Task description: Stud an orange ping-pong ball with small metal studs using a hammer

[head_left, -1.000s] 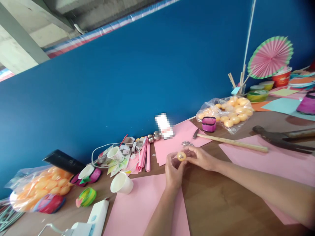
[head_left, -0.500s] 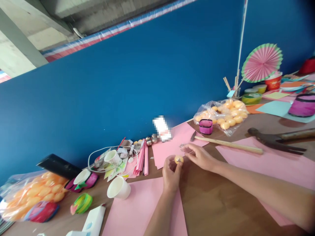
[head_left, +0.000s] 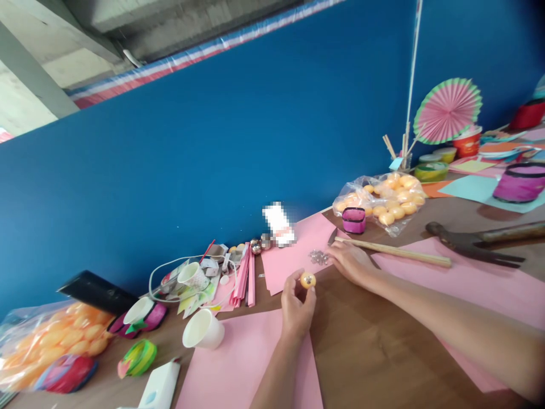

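left hand (head_left: 297, 307) raised, fingertips pinched, right hand (head_left: 349, 262) seemingly flat, reaching

Small orange ball (head_left: 307, 280), a shiny bit on its face, pinched at my left hand's (head_left: 297, 308) fingertips above the tabletop (head_left: 374, 352). Little silvery pieces (head_left: 318, 257) heaped on pink paper (head_left: 293, 255), touching my right hand's (head_left: 351, 262) fingertips.

A craft workshop — the brown wooden surface (head_left: 374, 352) carries pink paper sheets (head_left: 238, 363), a pleated pink paper fan (head_left: 447, 111) and a wooden-handled hammer (head_left: 392, 250).
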{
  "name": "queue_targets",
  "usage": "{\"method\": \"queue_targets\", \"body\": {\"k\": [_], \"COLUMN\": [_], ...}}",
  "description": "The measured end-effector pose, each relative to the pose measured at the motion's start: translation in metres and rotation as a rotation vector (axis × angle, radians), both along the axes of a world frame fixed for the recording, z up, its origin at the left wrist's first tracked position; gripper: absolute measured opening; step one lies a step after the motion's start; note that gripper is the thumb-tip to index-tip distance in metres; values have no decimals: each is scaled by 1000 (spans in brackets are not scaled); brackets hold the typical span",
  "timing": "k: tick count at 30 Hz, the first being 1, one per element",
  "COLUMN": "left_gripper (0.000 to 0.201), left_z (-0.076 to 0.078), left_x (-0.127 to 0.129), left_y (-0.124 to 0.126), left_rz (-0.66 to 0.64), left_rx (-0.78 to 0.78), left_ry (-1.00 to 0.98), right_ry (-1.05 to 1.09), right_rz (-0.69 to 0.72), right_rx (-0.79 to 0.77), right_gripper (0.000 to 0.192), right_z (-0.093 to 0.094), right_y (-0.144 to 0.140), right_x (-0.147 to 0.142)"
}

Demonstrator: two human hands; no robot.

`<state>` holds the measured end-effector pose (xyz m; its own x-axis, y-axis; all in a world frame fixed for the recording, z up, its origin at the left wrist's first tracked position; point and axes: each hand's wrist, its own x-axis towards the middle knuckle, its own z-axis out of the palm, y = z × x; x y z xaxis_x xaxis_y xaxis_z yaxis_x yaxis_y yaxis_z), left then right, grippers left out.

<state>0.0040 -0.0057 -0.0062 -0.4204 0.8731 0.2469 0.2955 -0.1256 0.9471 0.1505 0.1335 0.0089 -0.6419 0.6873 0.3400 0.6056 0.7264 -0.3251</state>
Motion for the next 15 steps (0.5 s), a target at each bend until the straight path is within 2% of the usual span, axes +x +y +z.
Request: {"method": "queue_targets", "body": {"k": [7, 15], "left_gripper": [39, 40], "left_z": [1, 2], "left_x": [1, 1], "left_y": [0, 0], "left_rz": [-4, -3], "left_rx": [-4, 8], "left_ry": [-8, 23], "right_ry": [31, 19], "right_rz": [-6, -13], "right_rx": [-5, -19], "right_gripper": [14, 21], "right_z": [4, 5], "right_y": [-2, -2], "right_x": [2, 1]}}
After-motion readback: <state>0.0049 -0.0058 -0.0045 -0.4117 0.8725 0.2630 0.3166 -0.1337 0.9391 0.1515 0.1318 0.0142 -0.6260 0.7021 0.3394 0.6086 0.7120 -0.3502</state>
